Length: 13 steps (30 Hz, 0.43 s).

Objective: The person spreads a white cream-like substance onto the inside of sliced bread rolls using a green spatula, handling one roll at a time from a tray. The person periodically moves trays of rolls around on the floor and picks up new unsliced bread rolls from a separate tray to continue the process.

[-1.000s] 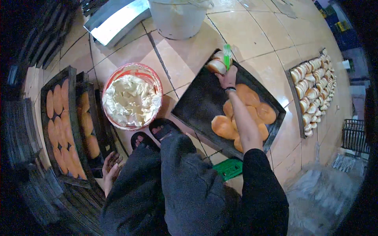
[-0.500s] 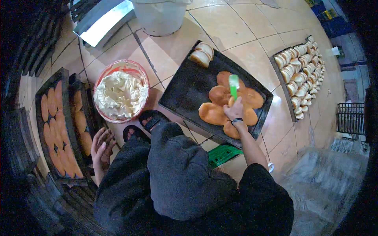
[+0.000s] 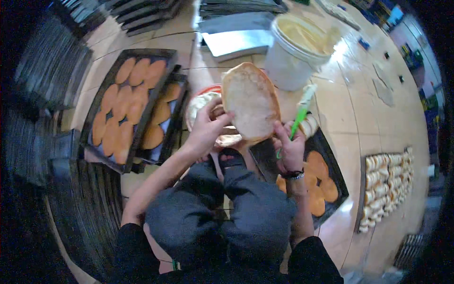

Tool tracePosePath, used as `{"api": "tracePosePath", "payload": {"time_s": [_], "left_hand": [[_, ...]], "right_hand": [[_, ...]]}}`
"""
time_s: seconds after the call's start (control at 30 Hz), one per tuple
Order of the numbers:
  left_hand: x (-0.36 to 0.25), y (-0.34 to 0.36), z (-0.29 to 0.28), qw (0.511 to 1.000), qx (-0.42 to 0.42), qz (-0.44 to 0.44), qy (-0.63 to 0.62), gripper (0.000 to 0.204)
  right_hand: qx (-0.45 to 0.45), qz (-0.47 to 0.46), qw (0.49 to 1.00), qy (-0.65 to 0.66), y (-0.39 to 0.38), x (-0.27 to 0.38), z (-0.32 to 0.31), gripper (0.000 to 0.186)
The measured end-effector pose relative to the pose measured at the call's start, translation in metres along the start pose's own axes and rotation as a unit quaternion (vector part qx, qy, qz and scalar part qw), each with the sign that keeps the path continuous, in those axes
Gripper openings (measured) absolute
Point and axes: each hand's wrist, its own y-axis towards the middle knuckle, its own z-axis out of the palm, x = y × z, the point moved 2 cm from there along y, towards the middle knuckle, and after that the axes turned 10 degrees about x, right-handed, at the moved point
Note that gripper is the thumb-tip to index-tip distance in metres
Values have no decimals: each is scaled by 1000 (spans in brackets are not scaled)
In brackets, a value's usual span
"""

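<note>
A large oval flat bread (image 3: 250,102) is raised in front of me, its pale side facing up and its browned rim showing. My left hand (image 3: 209,127) grips it by the left edge. My right hand (image 3: 291,150) holds a green-handled spatula (image 3: 301,114) with white cream on its blade, and its fingertips touch the bread's lower right edge. Behind the bread and my left hand, a red bowl (image 3: 212,88) of white cream is partly hidden. Under my right hand lies a black tray (image 3: 341,195) with several brown oval breads (image 3: 318,165) and folded ones (image 3: 309,126) at its far end.
Trays of oval breads (image 3: 116,113) stand on the left, beside stacked black trays (image 3: 90,208). A white bucket (image 3: 289,71) with pale yellow contents is at the back. On the right sits a tray of filled, folded breads (image 3: 385,184).
My right hand has come up from the tray with the spatula, and a bread is now lifted between both hands. My left hand has moved from beside my knee to the bread. The view has shifted.
</note>
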Motion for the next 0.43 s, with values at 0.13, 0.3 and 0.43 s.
{"api": "tracePosePath", "payload": {"time_s": [0.13,0.3,0.43], "left_hand": [[-34,-22,-30,996,-28,-5,84,40],[-32,-39,-47,991,15,-43,123,37],[-24,-42,-54,998,9,-64,-1,45]], "right_hand": [[9,-31,998,-58,27,11,18,18],[222,-8,967,-125,32,9,63,32],[292,29,949,-117,30,3,66,40]]}}
